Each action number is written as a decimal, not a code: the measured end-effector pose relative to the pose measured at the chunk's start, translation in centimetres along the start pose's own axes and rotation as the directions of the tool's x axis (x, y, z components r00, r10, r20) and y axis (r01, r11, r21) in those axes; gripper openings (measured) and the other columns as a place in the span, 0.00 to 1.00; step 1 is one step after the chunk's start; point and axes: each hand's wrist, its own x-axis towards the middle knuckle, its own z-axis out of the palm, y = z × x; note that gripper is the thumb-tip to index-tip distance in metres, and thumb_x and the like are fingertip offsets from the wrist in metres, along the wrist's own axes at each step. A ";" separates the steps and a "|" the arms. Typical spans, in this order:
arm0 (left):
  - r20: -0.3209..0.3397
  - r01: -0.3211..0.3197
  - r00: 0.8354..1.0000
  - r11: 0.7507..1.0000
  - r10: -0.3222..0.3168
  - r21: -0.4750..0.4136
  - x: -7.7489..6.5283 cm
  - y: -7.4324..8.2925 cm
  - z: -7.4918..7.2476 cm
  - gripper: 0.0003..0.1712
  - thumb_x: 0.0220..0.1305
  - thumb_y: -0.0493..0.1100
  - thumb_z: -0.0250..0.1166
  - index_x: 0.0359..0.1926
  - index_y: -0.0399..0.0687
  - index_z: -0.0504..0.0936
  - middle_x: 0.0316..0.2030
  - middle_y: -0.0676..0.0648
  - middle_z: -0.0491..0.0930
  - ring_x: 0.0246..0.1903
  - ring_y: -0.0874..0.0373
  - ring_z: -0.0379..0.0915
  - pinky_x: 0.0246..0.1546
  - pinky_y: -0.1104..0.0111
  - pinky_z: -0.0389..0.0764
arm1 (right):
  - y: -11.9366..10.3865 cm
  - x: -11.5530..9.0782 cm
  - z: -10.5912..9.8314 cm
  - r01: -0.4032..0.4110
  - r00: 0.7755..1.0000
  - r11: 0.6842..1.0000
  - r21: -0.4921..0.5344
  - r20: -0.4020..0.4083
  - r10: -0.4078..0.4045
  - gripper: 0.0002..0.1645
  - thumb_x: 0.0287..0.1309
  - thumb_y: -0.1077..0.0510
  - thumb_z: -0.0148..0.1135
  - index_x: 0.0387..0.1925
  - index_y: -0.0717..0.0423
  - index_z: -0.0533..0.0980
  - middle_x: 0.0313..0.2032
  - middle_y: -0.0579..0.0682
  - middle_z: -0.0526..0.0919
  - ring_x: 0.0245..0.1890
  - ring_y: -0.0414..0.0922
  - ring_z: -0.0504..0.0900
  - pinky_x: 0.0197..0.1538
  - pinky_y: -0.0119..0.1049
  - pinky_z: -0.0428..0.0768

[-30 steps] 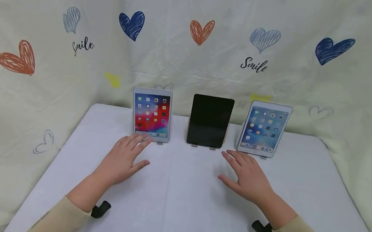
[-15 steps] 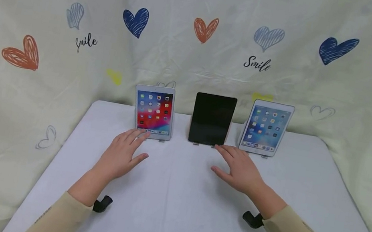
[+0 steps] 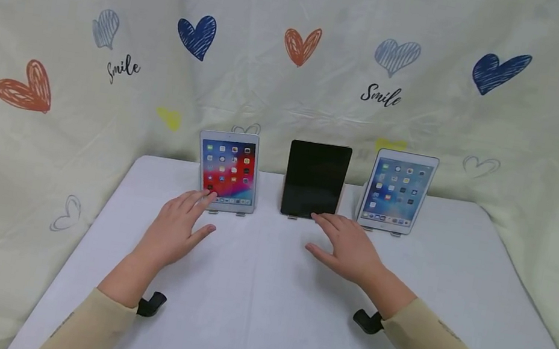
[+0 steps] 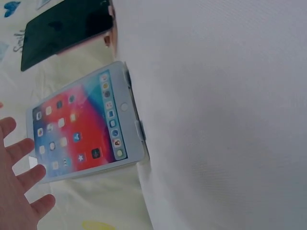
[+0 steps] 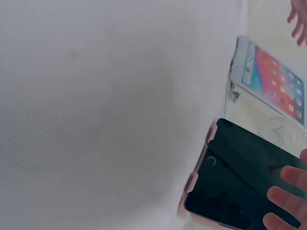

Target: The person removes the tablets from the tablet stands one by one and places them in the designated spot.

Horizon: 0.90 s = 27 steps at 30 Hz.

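Observation:
Three tablets stand propped on small stands along the back of the table. The left tablet (image 3: 228, 171) has a white frame and a lit red and blue home screen. Dark and unlit, the middle tablet (image 3: 315, 179) leans on a pinkish stand (image 5: 192, 182). The right tablet (image 3: 399, 190) is white with a lit blue screen. My left hand (image 3: 175, 225), fingers spread, overlaps the lower left corner of the left tablet and holds nothing. My right hand (image 3: 347, 249) is also empty, its fingers extended at the lower right corner of the middle tablet.
A white cloth covers the table (image 3: 257, 317). Behind it and at the sides hangs a pale curtain (image 3: 249, 90) printed with hearts and the word Smile. A black wrist camera (image 3: 151, 304) sits on the left wrist, and another black camera (image 3: 368, 321) on the right.
My right hand has moved left and slightly up, from near the right tablet to the middle one. My left hand has shifted slightly left and up. The tablets stay put.

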 end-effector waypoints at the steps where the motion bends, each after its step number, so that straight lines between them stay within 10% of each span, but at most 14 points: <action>1: -0.001 0.004 1.000 1.000 -0.004 0.000 0.0 0.0 0.0 0.45 0.68 0.64 0.57 0.79 0.57 0.51 0.74 0.43 0.56 0.72 0.43 0.49 0.69 0.43 0.54 | 0.0 0.0 0.0 -0.001 1.000 1.000 0.002 -0.004 0.001 0.44 0.62 0.31 0.58 0.72 0.49 0.66 0.66 0.53 0.72 0.65 0.54 0.70 0.66 0.57 0.66; 27: 0.008 0.137 0.991 0.983 -0.137 -0.124 1.4 -2.5 0.2 0.42 0.72 0.59 0.55 0.78 0.50 0.51 0.73 0.39 0.56 0.72 0.40 0.49 0.68 0.41 0.54 | -1.0 3.1 1.3 -0.132 0.991 0.989 0.074 0.003 0.132 0.42 0.65 0.30 0.52 0.71 0.48 0.66 0.64 0.54 0.74 0.64 0.53 0.72 0.65 0.54 0.69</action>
